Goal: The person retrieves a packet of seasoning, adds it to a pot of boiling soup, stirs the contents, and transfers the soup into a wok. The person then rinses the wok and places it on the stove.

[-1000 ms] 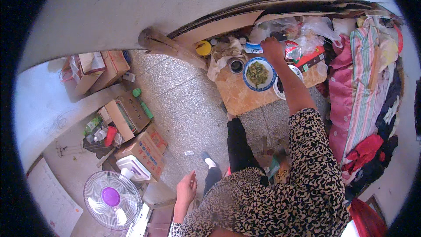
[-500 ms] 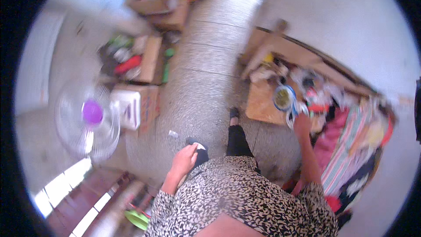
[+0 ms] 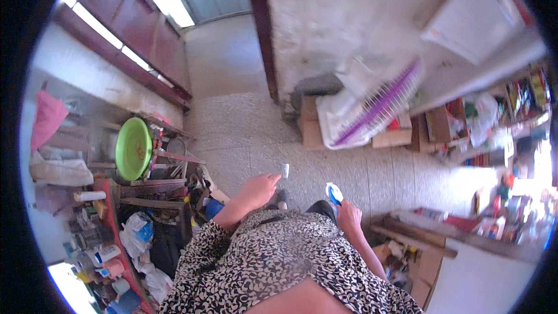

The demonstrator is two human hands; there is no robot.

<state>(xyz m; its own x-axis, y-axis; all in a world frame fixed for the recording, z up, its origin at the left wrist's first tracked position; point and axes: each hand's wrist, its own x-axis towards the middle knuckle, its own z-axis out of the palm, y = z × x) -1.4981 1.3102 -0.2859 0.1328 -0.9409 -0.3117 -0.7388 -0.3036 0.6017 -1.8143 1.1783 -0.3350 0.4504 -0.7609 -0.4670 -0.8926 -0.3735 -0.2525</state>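
Note:
My right hand [image 3: 349, 217] is closed around a small blue-and-white object with a rounded end [image 3: 334, 193], held out just ahead of my right thigh. Its exact kind is too small to make out. My left hand [image 3: 256, 191] hovers in front of my waist with its fingers loosely extended and nothing visible in them. Just past those fingertips, a small whitish piece [image 3: 285, 170] lies on the grey floor. Parts of my dark shoes and trousers show below the hands.
An open doorway [image 3: 221, 52] is ahead to the left. At left, a green basin [image 3: 133, 149] leans by a cluttered wooden rack. A fan with a purple stripe [image 3: 378, 104] stands ahead right among cardboard boxes [image 3: 311, 125]. A wooden-edged table [image 3: 418, 228] is at right.
My view has swung left, from the passage and low board to the doorway. The right hand has left the cluttered board with the blue-and-white object and come nearer my body.

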